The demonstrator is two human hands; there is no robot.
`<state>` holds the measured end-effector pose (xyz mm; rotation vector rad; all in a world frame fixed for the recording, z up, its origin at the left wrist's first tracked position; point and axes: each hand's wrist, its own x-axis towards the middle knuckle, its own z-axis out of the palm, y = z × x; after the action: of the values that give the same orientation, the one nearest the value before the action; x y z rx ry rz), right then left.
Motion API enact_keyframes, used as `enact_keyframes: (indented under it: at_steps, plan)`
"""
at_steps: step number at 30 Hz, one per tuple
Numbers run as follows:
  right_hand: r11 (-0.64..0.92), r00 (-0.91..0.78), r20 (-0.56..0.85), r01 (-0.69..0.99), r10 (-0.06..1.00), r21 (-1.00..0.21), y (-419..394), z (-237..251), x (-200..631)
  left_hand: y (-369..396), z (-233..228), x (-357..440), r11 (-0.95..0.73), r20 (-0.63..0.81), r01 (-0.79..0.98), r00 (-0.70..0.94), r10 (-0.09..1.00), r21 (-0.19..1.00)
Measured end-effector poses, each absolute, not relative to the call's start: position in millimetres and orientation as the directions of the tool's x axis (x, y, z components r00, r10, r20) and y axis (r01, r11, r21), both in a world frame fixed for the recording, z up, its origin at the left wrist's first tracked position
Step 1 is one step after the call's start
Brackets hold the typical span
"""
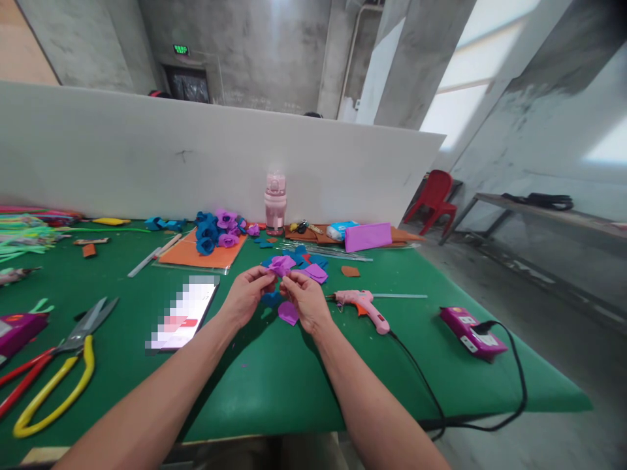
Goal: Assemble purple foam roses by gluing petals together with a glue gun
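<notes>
Over the middle of the green table, both hands pinch a purple paper flower (281, 264) from its two sides. My left hand (251, 294) has thumb and fingers closed on its left edge. On the other side, my right hand (304, 297) grips it low, near the base, which the fingers partly hide. Purple petal pieces (289, 313) and blue petal pieces (272, 299) lie beneath and behind the hands. Just right of my right hand rests a pink glue gun (362, 307) with a clear glue stick (400, 296) at its back.
Left are a phone (186, 313), yellow-handled scissors (73, 365) and red-handled pliers (29, 378). Finished blue and purple flowers (208, 232) sit on orange sheets (196, 259). A pink bottle (275, 203) stands by the white partition (206, 153). A power block (473, 333) with a black cable lies right.
</notes>
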<state>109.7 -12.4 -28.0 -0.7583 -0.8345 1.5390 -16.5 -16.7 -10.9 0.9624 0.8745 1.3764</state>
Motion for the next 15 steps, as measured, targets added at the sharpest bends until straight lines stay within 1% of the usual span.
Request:
enact_keyframes:
  at_steps: [3, 8, 15]
  plan:
    - [-0.055, -0.110, 0.001, -0.514, 0.994, -0.856, -12.4, -28.8, 109.5, -18.1, -9.0, -15.8, -0.005, 0.020, -0.423, 0.030, 0.999, 0.906]
    - [-0.045, -0.100, 0.009, -0.520, 0.995, -0.853, -12.2, -30.7, 107.8, -18.4, -9.6, -14.4, -0.001, 0.022, -0.456, 0.040, 0.999, 0.890]
    - [-0.051, -0.069, -0.015, -0.559, 0.997, -0.827, -9.7, -32.1, 107.0, -15.8, -14.2, -14.9, -0.037, 0.037, -0.407, -0.008, 0.999, 0.913]
